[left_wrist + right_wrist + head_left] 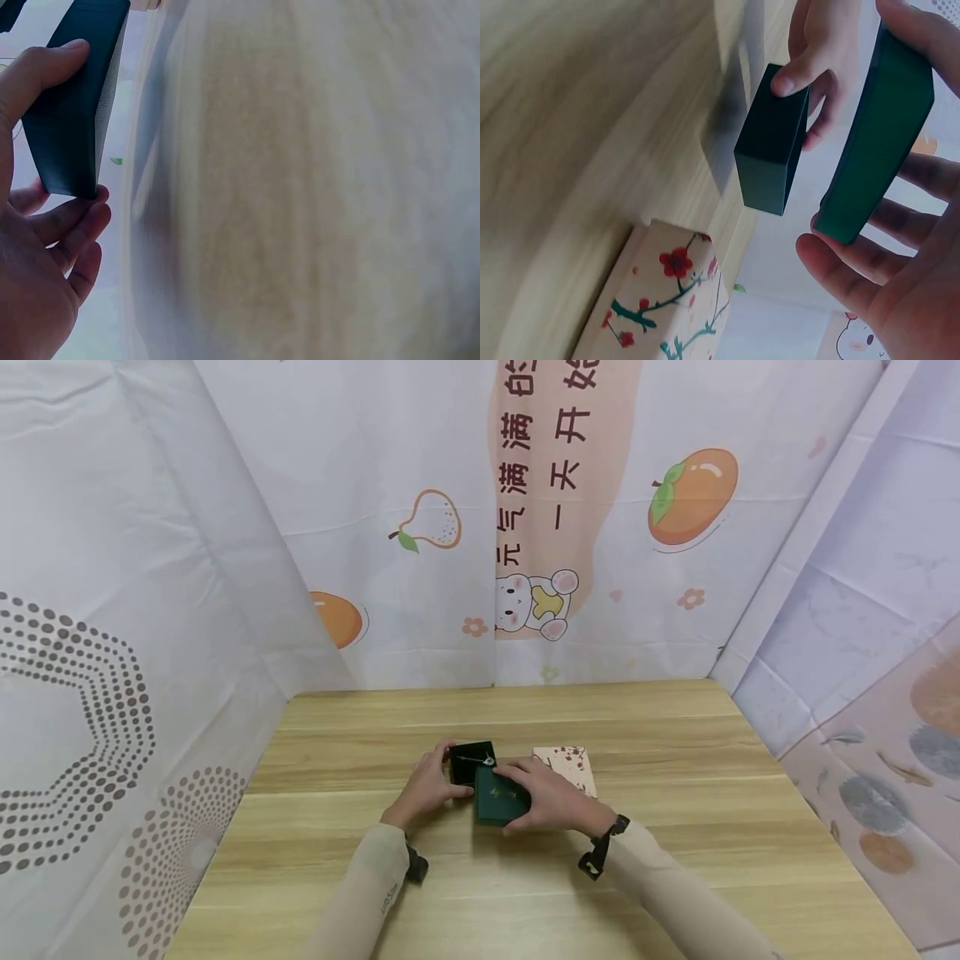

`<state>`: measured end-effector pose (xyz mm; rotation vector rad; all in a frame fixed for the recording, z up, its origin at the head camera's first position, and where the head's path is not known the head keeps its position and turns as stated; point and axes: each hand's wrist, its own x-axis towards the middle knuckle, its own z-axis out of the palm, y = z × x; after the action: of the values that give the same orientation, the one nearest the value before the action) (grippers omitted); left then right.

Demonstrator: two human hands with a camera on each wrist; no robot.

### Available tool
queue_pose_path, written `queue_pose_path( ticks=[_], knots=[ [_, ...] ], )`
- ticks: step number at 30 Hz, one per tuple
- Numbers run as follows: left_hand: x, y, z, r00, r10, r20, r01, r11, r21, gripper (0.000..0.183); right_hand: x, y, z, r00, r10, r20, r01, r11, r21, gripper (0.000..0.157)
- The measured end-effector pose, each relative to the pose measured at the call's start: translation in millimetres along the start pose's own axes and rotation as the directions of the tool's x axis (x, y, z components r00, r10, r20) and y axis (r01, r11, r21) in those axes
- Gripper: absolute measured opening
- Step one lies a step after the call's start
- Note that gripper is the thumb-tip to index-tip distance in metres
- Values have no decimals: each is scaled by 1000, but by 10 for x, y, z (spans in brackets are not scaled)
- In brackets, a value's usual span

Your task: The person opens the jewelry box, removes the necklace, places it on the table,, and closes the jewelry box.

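The right hand (922, 277) grips a green lid (881, 135), near but apart from a dark green box (765, 146) that the left hand (826, 56) holds. On the tabletop (592, 112), a blossom-printed box (667, 300) partly hides the far edge.

An open dark-green box (469, 750) holds silvery jewellery (488, 761), just beside its gold-marked lid (498, 802).

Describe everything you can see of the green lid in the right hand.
The green lid is shallow and straight-edged, deep green, with a smooth surface that looks like coated card. Its upward face carries small gold marks, too small to read. The right hand grips it by the edges, off the table. In the head view it overlaps the near right corner of the open box; the right wrist view shows a gap between them.
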<state>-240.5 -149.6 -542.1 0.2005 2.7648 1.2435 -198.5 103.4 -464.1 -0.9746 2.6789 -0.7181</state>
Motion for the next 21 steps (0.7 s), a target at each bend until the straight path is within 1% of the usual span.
queue_pose_path(
  ticks=[3,8,13,18,21],
  knots=[
    [10,-2,-1,1000,2,-8,-2,1000,25,96,-34,-33,44,1000,-20,-8,19,999,-25,88],
    [10,9,-7,1000,0,-29,1,999,34,94,-81,-100,140,999,-40,11,41,998,-47,88],
    [0,20,-11,999,4,-32,-3,1000,21,93,-124,-135,252,996,-74,49,79,993,-87,90],
    [-12,23,-5,1000,-3,-28,3,1000,9,93,-168,-168,346,993,-72,97,84,989,-124,90],
    [-14,31,-3,1000,-3,-25,4,1000,5,93,-189,-192,403,989,-89,114,107,982,-154,91]
  ],
)
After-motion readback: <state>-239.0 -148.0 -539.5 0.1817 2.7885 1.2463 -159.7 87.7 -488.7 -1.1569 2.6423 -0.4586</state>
